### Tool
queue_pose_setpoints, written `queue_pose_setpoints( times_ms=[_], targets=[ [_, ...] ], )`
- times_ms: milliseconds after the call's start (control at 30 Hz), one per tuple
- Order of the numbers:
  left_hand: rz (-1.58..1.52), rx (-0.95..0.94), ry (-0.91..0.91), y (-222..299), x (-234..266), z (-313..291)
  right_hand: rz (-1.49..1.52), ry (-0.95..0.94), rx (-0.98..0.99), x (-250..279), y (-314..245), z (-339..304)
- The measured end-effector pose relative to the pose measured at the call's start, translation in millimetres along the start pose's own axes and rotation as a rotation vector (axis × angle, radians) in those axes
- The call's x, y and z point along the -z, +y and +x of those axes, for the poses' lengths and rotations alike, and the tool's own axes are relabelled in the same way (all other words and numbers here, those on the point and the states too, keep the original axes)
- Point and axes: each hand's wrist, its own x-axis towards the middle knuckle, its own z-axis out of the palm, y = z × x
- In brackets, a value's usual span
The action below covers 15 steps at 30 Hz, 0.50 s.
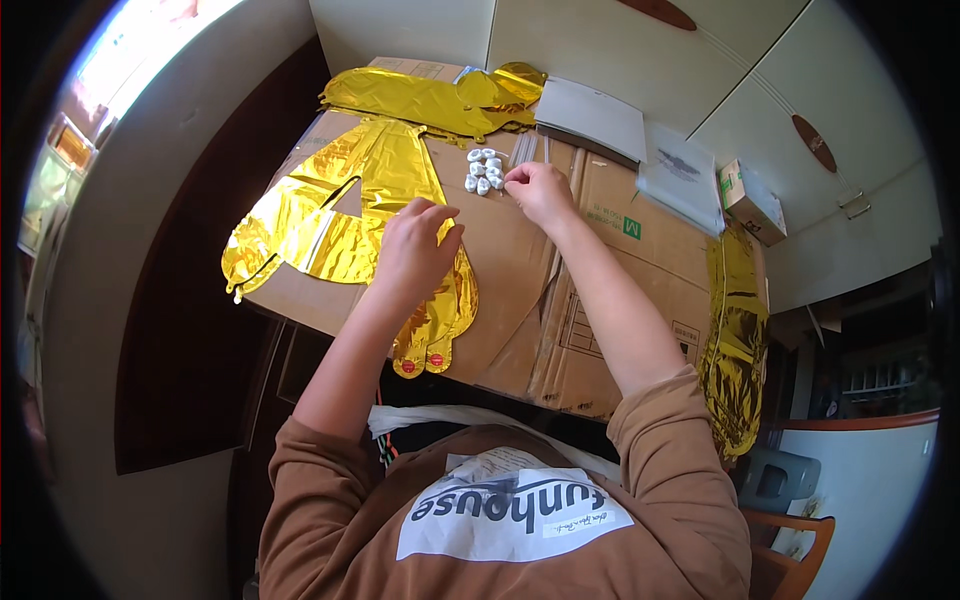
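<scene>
A flat gold foil balloon (390, 170), shaped like a letter A, lies on the left part of the cardboard (500, 260). My left hand (418, 243) is over its right leg, fingers loosely bent, thumb apart from them, nothing visible in it. Several small white bundles (484, 171) are grouped in rows at the far middle of the cardboard. At their right edge is my right hand (541, 192), thumb and fingertips pinched together beside the nearest bundles. Whatever those fingertips hold, if anything, is too small to make out.
Another gold foil balloon (400, 98) lies along the far edge, and a further gold foil piece (735, 340) hangs over the right edge. White sheets (592, 118), a clear plastic bag (680, 172) and a small box (752, 203) line the far right, near cabinet doors (600, 40).
</scene>
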Motion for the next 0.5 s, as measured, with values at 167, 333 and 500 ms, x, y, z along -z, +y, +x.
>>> queue_pose_setpoints(
  times_ms=[167,333,500],
  targets=[
    [-0.014,-0.003,-0.011,0.1,-13.6,7.7,-0.099,0.094,0.049,-8.4,-4.6,-4.9],
    [-0.060,0.026,-0.021,6.6,-13.1,1.3,-0.174,0.050,-0.034,-13.2,2.4,2.2],
    [-0.042,0.058,-0.031,8.8,-3.4,-0.8,-0.103,-0.045,-0.088,-7.5,3.7,10.9]
  ],
)
